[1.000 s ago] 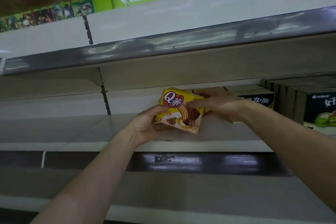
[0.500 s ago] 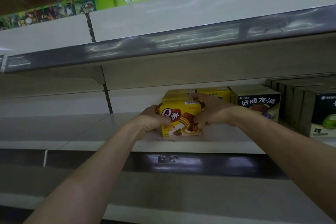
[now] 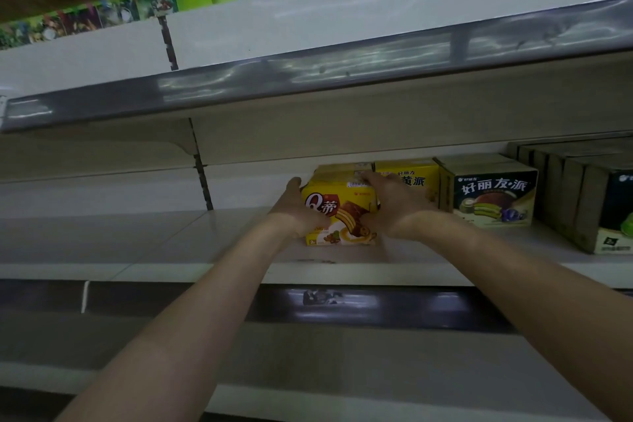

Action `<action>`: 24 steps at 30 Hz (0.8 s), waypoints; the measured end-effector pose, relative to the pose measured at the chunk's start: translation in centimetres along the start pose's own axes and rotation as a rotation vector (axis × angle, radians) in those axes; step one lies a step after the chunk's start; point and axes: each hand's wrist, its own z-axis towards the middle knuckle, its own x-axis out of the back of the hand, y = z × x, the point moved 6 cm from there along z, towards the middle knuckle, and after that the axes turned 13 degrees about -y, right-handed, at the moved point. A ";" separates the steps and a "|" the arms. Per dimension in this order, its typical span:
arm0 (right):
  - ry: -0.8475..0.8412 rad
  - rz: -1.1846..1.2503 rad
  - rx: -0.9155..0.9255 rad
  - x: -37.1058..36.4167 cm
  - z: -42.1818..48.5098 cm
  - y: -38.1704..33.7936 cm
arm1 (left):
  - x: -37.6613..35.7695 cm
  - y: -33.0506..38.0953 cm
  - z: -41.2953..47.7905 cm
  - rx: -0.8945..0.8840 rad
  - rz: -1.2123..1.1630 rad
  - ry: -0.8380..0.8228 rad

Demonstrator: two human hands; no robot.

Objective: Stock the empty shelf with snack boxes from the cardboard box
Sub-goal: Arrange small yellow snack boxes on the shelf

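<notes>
On the shelf (image 3: 137, 240), yellow snack box (image 3: 342, 212) stands upright; left hand (image 3: 294, 212) presses it flat-fingered, right hand (image 3: 394, 209) clasps its top.

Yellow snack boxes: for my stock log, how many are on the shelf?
3. The front box stands between the left hand and right hand; a second box right behind it shows only its top; a third box sits behind the right hand. Others may be hidden.
</notes>
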 end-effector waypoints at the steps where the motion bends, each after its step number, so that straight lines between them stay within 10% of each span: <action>1: 0.001 -0.017 -0.006 0.0 0.0 0.0 | -0.1 0.2 0.0 -0.014 0.044 0.013; 7: 0.034 -0.347 -0.084 -0.1 -0.9 -0.8 | -2.3 2.8 -1.3 -0.169 0.776 0.162; 24: 0.077 -0.431 -0.045 1.3 -8.0 0.6 | -6.6 6.2 -7.0 -0.260 0.834 0.310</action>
